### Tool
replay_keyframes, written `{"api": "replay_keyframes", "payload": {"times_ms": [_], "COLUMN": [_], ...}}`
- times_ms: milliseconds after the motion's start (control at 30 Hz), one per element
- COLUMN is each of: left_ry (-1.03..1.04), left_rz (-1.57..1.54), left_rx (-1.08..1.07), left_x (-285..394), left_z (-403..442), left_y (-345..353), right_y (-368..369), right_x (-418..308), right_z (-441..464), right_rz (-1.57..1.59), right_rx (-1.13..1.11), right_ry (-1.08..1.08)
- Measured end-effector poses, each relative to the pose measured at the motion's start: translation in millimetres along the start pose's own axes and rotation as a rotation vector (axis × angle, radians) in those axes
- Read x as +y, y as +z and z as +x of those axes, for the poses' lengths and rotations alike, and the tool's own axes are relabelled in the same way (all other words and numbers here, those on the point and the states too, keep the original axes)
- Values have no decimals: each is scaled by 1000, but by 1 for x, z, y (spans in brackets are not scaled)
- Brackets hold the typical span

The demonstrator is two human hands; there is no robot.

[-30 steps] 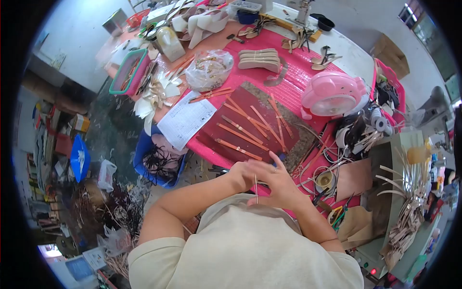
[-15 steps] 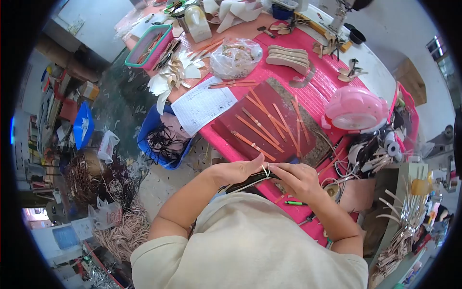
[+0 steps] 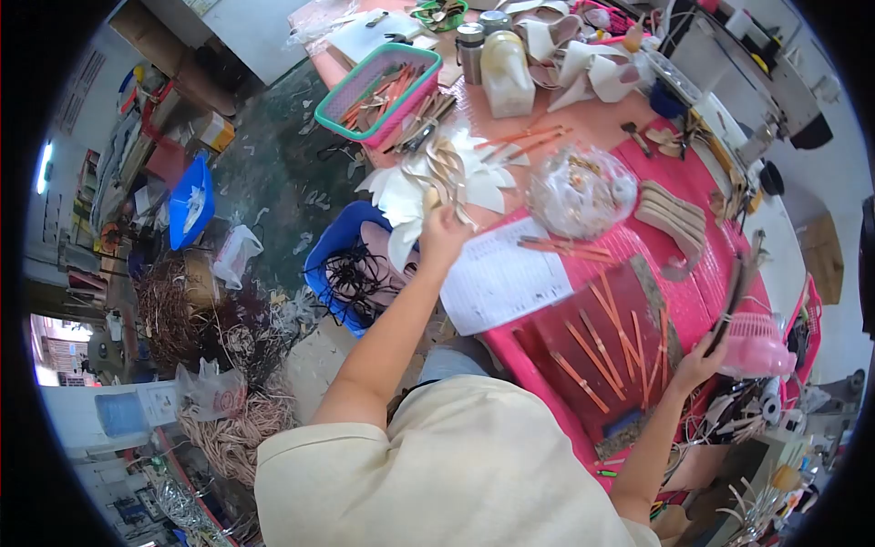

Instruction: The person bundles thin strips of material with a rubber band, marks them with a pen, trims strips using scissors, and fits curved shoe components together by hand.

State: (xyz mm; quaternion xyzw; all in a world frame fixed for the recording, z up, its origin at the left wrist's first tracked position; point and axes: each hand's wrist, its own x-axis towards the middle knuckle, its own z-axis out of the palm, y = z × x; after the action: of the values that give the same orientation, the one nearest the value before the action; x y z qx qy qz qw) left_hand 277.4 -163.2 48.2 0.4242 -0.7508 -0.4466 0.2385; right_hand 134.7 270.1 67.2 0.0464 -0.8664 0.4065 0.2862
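Observation:
My right hand (image 3: 696,366) is closed round a bundle of dark strips (image 3: 735,290) and holds it upright near the pink fan (image 3: 758,345). At the far left of the table, my left hand (image 3: 445,233) reaches in among curved beige strips (image 3: 447,173) that lie on white petal-like sheets (image 3: 401,193). Its fingers look drawn together at the strips' lower end, and I cannot make out what is between them. Orange strips (image 3: 592,351) with small pale bands lie on a dark red board (image 3: 547,339) between my arms.
A written paper (image 3: 501,283) lies next to the board, with a plastic bag of small pieces (image 3: 583,191) behind it. Stacked beige curved pieces (image 3: 670,214) sit farther right. A green-and-pink basket (image 3: 378,96) stands at the table's edge, and a blue bin (image 3: 342,246) below it.
My hands were together in front of me at a bundle with a pale band round it. They have parted: the left went forward to the beige strips, the right swung out right with the dark bundle.

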Motion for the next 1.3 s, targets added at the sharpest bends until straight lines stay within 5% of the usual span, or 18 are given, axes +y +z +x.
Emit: {"api": "replay_keyframes", "payload": {"times_ms": [167,233,300,367,433,533,567,700,767,833,900,1033,1133,1233,1300], "left_ry": [-285,-380,-406,-429,-503,-471,-467,-193,-254,-254,-537,-449,-476,-742,-934], "left_rz": [289,283,248,198,121,56,53,65,-440,-395,-880,-920,-660,-553,-952], "left_rx": [122,44,7,-16,-293,-249,-246,-164,-218,-266,-383,-383,-715,-718,-457], "left_x": [-60,-70,-82,-85,-83,-81,-79,-75,-59,-48,-42,-38,-44,-51,-53], "left_z": [102,126,139,151,157,159,161,155,156,161,164,157,156,164,178], "left_y": [-6,-3,0,-1,-10,-11,-11,-6,-7,-14,-14,-17,-29,-32,-29], "right_y": [86,111,133,154,197,274,298,394,412,426,438,428,414,389,368], "right_x": [69,78,26,-14,-77,-192,-229,-269,-286,-291,-291,-305,-308,-301,-293], "right_z": [32,37,29,25,8,-50,-61,-96,-94,-91,-89,-85,-76,-53,-39], "right_rz": [-412,-524,-819,-644,100,365,308,415,349,286,304,393,720,792,800], "right_rx": [24,-476,-533,-12,-200,-753,-817,-1077,-1228,-1251,-1545,-1640,-1381,-1448,-1465], "right_ry": [97,539,593,16,17,124,-80,234,547,569,831,848,957,982,970]}}
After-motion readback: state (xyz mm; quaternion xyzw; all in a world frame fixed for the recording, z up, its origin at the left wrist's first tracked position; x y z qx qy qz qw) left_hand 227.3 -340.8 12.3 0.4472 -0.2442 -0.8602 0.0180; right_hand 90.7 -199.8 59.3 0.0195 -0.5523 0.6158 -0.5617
